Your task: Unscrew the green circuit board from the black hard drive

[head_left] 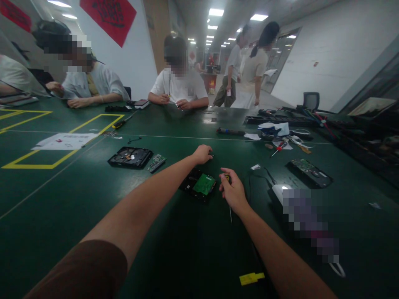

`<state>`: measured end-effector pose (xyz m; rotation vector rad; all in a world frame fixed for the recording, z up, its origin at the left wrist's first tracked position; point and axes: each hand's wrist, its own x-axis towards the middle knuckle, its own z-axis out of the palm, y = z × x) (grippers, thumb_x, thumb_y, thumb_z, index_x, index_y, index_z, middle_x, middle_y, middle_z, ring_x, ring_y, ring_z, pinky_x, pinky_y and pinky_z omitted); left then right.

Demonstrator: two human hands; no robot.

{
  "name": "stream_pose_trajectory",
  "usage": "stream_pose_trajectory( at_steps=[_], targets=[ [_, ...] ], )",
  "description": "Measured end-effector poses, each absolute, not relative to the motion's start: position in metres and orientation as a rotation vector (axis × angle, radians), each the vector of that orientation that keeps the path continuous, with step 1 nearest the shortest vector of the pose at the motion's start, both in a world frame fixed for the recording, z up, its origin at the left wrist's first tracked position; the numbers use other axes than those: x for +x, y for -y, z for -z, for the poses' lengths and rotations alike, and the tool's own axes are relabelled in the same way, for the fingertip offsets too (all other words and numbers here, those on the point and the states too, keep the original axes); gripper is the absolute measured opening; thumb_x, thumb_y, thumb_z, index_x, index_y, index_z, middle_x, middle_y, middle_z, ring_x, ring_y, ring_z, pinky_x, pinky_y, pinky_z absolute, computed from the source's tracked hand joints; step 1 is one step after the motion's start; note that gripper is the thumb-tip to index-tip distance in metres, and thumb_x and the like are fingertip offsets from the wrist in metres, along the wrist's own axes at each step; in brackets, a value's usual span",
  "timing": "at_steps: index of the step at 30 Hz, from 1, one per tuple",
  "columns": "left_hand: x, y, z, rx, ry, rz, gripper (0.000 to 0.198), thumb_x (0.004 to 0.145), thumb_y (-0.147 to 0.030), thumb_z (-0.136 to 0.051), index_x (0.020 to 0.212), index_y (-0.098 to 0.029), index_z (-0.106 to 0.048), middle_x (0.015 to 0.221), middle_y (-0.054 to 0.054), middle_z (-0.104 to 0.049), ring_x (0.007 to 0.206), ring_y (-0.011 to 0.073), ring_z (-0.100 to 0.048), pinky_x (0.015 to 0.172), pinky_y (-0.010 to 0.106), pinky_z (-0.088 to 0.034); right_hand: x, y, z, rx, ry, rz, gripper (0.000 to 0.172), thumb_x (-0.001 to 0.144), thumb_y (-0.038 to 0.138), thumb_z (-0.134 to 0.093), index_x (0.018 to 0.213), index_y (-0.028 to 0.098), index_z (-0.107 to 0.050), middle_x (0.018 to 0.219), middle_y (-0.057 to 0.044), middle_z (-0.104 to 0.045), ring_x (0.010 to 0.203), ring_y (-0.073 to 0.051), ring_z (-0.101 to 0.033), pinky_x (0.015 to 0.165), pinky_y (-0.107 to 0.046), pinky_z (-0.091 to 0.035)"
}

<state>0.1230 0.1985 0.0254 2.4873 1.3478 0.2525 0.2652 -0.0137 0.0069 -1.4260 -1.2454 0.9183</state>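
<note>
While your left hand [203, 154] reaches past the far edge of the hard drive [205, 184], your right hand [233, 192] stands just beside the drive's right edge. The drive lies flat on the green tabletop [77, 203], between and slightly nearer to you than the left fingertips, with its green circuit board facing up. Your left forearm passes over the drive's left rear corner and hides part of it.

Right grip: your fingers are closed around the yellow-and-black handle of a screwdriver [228, 178]. Its shaft extends below the palm and points back toward you, well clear of the drive. Left grip: your fingers are curled, and a small dark item [212, 155] shows at their tips; whether they pinch it cannot be told.

To the left of the drive, locate a detached circuit board [156, 163] and, just beyond it, a black drive casing [130, 157]. To the right, past a thin black cable [270, 175], a second hard drive [310, 172] rests with its board up. A red-handled screwdriver [278, 148] lies farther back, and a yellow tag [252, 278] lies close to your right forearm.
</note>
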Motion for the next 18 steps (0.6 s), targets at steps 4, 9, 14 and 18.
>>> stream_pose_trajectory(
  at_steps=[4, 9, 14, 18],
  targets=[
    [0.140, -0.200, -0.025, 2.501, -1.317, -0.244, 0.036, 0.104, -0.037, -0.067, 0.134, -0.018, -0.063, 0.135, 0.012, -0.064, 0.114, 0.0262, -0.068, 0.096, 0.047, -0.060, 0.266, 0.014, -0.007, -1.428, 1.257, -0.931, 0.049, 0.100, 0.052, -0.055, 0.141, 0.025, -0.058, 0.070, 0.005, -0.059, 0.050, -0.013, -0.054, 0.042, -0.023, -0.042],
    [0.150, -0.200, -0.025, 2.507, -1.274, -0.215, 0.035, 0.104, -0.037, -0.067, 0.133, -0.018, -0.064, 0.135, 0.011, -0.064, 0.114, 0.0260, -0.068, 0.096, 0.047, -0.060, 0.265, 0.013, -0.007, -1.434, 1.257, -0.916, 0.048, 0.099, 0.052, -0.056, 0.140, 0.026, -0.059, 0.070, 0.005, -0.059, 0.052, -0.013, -0.056, 0.042, -0.023, -0.043],
    [0.154, -0.195, -0.024, 2.524, -1.256, -0.197, 0.035, 0.104, -0.037, -0.068, 0.134, -0.019, -0.064, 0.135, 0.011, -0.064, 0.114, 0.0264, -0.068, 0.095, 0.046, -0.060, 0.265, 0.014, -0.010, -1.439, 1.258, -0.922, 0.049, 0.099, 0.053, -0.056, 0.137, 0.023, -0.060, 0.067, 0.005, -0.060, 0.048, -0.013, -0.053, 0.043, -0.023, -0.043],
    [0.152, -0.189, -0.022, 2.547, -1.233, -0.228, 0.036, 0.104, -0.037, -0.068, 0.134, -0.018, -0.063, 0.135, 0.011, -0.064, 0.114, 0.0262, -0.068, 0.095, 0.047, -0.060, 0.265, 0.015, -0.010, -1.422, 1.237, -0.948, 0.048, 0.098, 0.053, -0.058, 0.134, 0.023, -0.062, 0.065, 0.006, -0.059, 0.047, -0.012, -0.053, 0.042, -0.023, -0.042]
  ],
)
